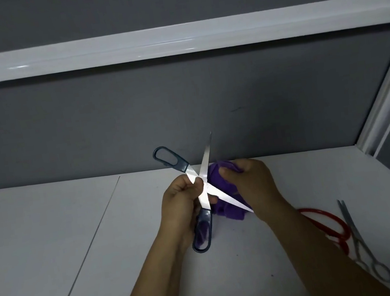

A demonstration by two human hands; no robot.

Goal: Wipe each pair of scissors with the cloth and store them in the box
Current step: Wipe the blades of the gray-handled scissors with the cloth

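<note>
The left hand (180, 200) grips the blue-handled scissors (205, 159) at the pivot, blades spread for access, near the tabletop's (75, 227) far edge, while the right hand (252, 182) clutches the purple cloth (213, 173) against one blade; box unseen.

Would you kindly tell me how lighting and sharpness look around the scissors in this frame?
Head view: dim overall; the blades of the blue-handled scissors are blown out white by glare; the purple cloth in the right hand looks blurred; the white rail carries glossy streaks.

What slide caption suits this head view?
Left hand holds open dark-handled scissors; right hand grips purple cloth against one blade.
</note>
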